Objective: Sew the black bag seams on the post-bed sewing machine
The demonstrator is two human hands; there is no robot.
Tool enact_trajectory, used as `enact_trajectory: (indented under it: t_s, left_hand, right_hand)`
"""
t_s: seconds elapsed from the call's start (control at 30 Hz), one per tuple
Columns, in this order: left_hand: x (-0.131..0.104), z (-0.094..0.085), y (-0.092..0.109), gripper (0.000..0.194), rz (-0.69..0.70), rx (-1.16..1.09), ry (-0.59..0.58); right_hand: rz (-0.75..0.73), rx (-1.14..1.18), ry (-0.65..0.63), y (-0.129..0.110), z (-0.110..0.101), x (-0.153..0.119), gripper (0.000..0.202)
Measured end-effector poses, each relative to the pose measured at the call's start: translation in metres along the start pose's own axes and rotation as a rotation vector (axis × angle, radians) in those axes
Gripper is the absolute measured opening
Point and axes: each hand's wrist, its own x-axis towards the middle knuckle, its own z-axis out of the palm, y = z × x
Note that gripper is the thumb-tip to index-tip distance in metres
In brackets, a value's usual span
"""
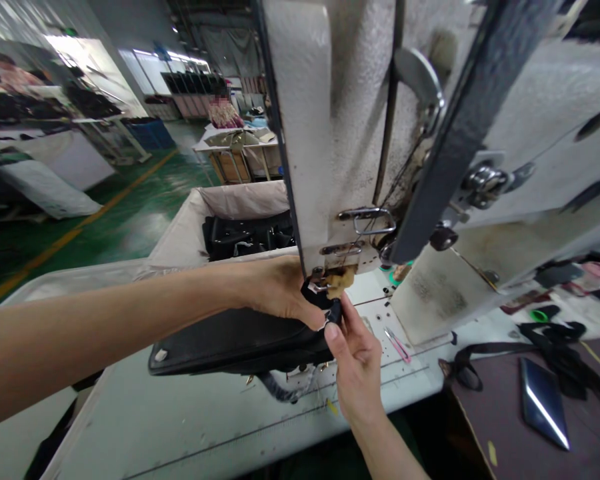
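Observation:
A large white sewing machine head [330, 133] fills the upper middle. Below its needle area lies a black bag [220, 343] on the pale machine table [180, 427]. My left hand [280, 293] reaches in from the left and presses the bag's upper edge, its thumb near the machine foot. My right hand [355, 360] pinches the bag's dark end between thumb and fingers, just beside the left thumb. The needle itself is hidden behind the machine parts and hands.
Pink-handled snips [397, 345] lie right of my right hand. A cloth-lined bin [180, 227] with black items stands behind. Black straps [475, 363] and a phone-like dark object [544, 403] are at the right. Two people sit in the background.

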Motion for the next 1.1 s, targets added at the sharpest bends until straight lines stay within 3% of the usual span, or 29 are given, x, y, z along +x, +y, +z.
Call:
enact_trajectory:
  t_s: [0.1, 0.17, 0.3, 0.37, 0.53, 0.7, 0.87, 0.93, 1.1]
  left_hand:
    - [-0.004, -0.005, 0.002, 0.008, 0.020, -0.059, -0.076]
    - [-0.011, -0.006, 0.003, 0.009, 0.013, -0.062, -0.055]
    - [-0.027, -0.001, 0.009, 0.040, 0.011, 0.074, 0.055]
    - [-0.036, 0.005, 0.012, 0.046, -0.006, 0.180, 0.091]
    - [-0.052, 0.026, 0.007, 0.042, -0.042, 0.369, 0.263]
    - [-0.054, 0.045, 0.001, 0.040, -0.017, 0.368, 0.412]
    - [-0.053, 0.057, 0.000, 0.040, -0.083, 0.366, 0.481]
    - [-0.056, 0.059, -0.005, 0.044, -0.033, 0.412, 0.468]
    - [-0.073, 0.054, -0.030, 0.051, 0.273, 0.621, 0.385]
  right_hand:
    - [-0.030, -0.061, 0.054, 0.001, 0.004, -0.001, 0.055]
    - [-0.049, -0.110, 0.082, 0.002, 0.007, -0.001, 0.056]
    - [-0.099, -0.195, 0.122, 0.006, 0.011, -0.003, 0.055]
    - [-0.132, -0.228, 0.140, 0.009, 0.012, -0.003, 0.053]
    - [-0.185, -0.261, 0.169, 0.012, 0.015, -0.004, 0.050]
    - [-0.167, -0.238, 0.177, 0.010, 0.019, -0.002, 0.052]
    - [-0.161, -0.253, 0.177, 0.006, 0.017, -0.001, 0.052]
    - [-0.160, -0.256, 0.165, 0.005, 0.015, -0.001, 0.052]
    - [-0.141, -0.251, 0.110, 0.001, 0.013, -0.001, 0.051]
